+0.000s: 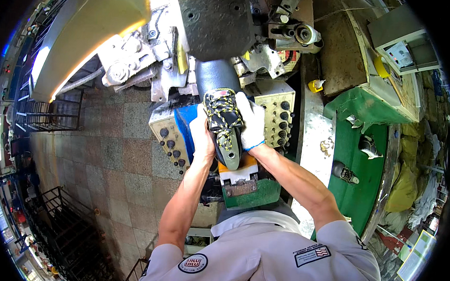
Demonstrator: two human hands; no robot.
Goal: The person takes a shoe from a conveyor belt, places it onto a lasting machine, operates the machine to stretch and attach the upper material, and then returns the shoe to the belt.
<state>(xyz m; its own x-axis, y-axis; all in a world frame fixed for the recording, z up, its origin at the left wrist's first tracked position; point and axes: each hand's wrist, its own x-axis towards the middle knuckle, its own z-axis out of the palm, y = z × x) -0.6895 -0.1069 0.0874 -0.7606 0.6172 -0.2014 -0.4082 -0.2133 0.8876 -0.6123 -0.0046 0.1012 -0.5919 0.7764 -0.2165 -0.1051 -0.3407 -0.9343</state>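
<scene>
Left hand (pixel 201 134): gloved, grasping laced shoe upper (pixel 223 110), fingertips hidden
Right hand (pixel 252 121): gloved, grasping opposite side
Machine head (pixel 212 24): hides toe tip
Green surface (pixel 353 196): two shoes (pixel 368 145)

Illumination was uneven. A bright glow lined the lower edge of the pale cover (pixel 91 31) at upper left, and the adjacent metal parts (pixel 125 61) were partly washed out. Glare whitened the ledge (pixel 315 149) at right. The black rack (pixel 67 239) at lower left lay in shadow. The shoe (pixel 225 121) was sharp; straight edges bowed toward the black border (pixel 445 280) (blue-fringed at far left).
</scene>
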